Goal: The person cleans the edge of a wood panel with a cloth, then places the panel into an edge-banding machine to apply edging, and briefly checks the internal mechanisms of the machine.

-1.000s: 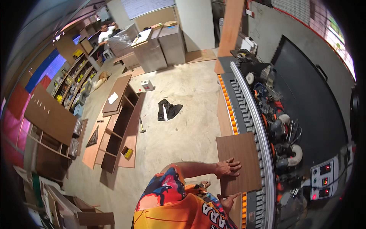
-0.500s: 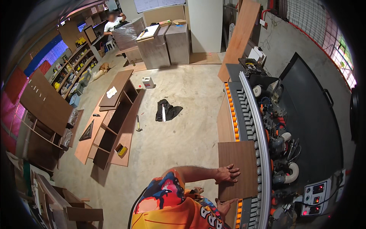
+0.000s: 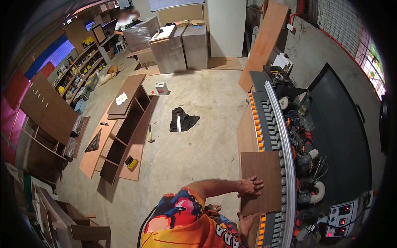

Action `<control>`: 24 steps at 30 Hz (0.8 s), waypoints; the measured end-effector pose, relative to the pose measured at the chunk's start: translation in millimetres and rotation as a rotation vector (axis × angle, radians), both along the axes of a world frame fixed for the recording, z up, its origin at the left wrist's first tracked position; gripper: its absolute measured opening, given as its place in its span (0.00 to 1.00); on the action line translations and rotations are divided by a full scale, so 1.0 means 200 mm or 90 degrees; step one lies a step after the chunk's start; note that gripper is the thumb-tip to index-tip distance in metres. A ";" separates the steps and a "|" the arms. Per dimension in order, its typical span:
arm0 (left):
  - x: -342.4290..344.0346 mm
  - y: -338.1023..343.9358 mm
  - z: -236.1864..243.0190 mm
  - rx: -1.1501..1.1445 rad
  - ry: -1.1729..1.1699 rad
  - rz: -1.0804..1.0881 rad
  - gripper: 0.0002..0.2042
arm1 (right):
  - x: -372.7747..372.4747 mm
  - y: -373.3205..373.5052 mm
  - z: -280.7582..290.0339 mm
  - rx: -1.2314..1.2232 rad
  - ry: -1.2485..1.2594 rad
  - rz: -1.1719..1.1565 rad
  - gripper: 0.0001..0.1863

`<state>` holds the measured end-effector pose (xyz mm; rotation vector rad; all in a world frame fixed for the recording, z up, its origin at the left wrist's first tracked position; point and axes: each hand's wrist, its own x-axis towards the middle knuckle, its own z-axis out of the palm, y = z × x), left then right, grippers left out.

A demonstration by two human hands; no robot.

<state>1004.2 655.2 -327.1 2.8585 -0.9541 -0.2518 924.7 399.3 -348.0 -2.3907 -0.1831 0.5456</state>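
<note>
your brown panel (image 3: 261, 182) has slid further along the edge-banding machine (image 3: 285, 173), left hand (image 3: 250, 187) pressing flat on it, right hand (image 3: 245, 220) gripping its near edge, so feeding continues

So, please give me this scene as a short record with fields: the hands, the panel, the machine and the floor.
left hand: left hand lies flat on the brown rectangular wood panel, near its left edge
right hand: right hand is at the panel's lower edge
panel: lies flat on the grey machine with a row of orange rollers
floor: black cloth, white plastic jug, unfinished brown wood shelf unit lying down
</note>
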 end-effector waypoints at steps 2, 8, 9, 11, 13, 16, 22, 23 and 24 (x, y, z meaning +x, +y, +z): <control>0.00 0.03 0.00 -0.007 0.006 0.006 0.58 | 0.01 0.02 -0.01 0.023 0.021 -0.002 0.71; 0.02 0.10 0.03 0.003 0.012 0.023 0.59 | 0.05 0.07 -0.09 0.030 -0.058 0.032 0.71; 0.02 0.12 0.03 0.006 0.013 0.027 0.59 | 0.06 0.08 -0.10 0.029 -0.045 0.031 0.72; 0.04 0.14 0.03 -0.002 0.015 0.028 0.59 | 0.08 0.11 -0.09 0.027 -0.018 0.025 0.72; 0.07 0.16 0.03 -0.006 0.013 0.024 0.60 | 0.12 0.14 -0.08 0.022 0.002 0.018 0.72; 0.06 0.22 0.00 -0.006 0.019 0.039 0.61 | 0.13 0.18 -0.09 0.015 0.027 0.028 0.72; 0.13 0.29 -0.03 0.001 0.019 0.037 0.62 | 0.16 0.22 -0.15 0.046 -0.022 0.022 0.72; 0.13 0.29 -0.04 0.009 0.015 0.036 0.62 | 0.17 0.26 -0.16 0.062 -0.051 0.021 0.72; 0.14 0.30 -0.05 0.017 0.012 0.038 0.62 | 0.18 0.28 -0.15 0.059 -0.023 0.012 0.72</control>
